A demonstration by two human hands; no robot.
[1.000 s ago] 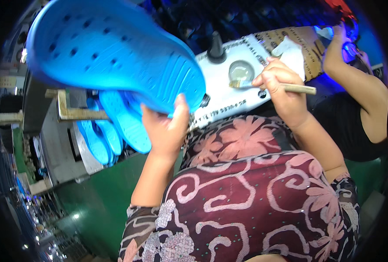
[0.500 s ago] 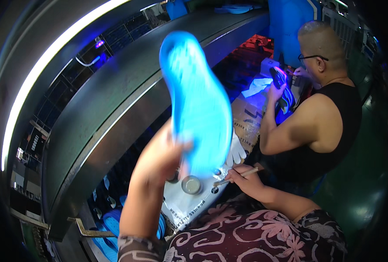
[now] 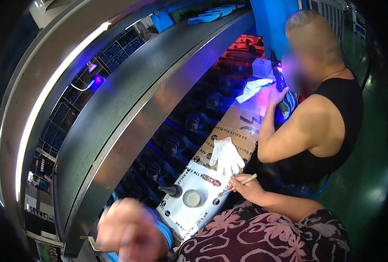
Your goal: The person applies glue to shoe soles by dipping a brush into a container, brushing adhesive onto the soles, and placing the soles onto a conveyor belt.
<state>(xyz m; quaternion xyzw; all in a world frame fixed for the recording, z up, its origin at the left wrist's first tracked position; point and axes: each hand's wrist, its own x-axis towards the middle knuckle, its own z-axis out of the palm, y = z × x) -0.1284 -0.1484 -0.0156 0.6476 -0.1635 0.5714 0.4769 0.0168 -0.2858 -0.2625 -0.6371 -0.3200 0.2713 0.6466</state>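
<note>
My right hand (image 3: pixel 248 189) is closed around a thin brush (image 3: pixel 242 181), its bristle end beside a small round cup (image 3: pixel 191 198) of pale liquid. At lower left, my left hand (image 3: pixel 128 229) is smeared by motion, so its fingers cannot be read. Blue shoe soles (image 3: pixel 163 231) show just behind that hand, partly hidden by it. No sole shows plainly in its grasp. A dark cone-shaped piece (image 3: pixel 172 190) lies beside the cup. Past the cup is a small red-and-white object (image 3: pixel 210 179).
A white glove (image 3: pixel 225 155) lies on the cardboard-covered bench (image 3: pixel 233 122). A raised conveyor belt (image 3: pixel 128 87) curves along the left, carrying blue soles (image 3: pixel 213 15) at its far end. To the right a co-worker (image 3: pixel 316 118) holds a dark shoe (image 3: pixel 285 98) under violet light.
The blue sole held up in my left hand is gone from mid-view. That hand has dropped to lower left, beside the other soles. My right hand still holds the brush.
</note>
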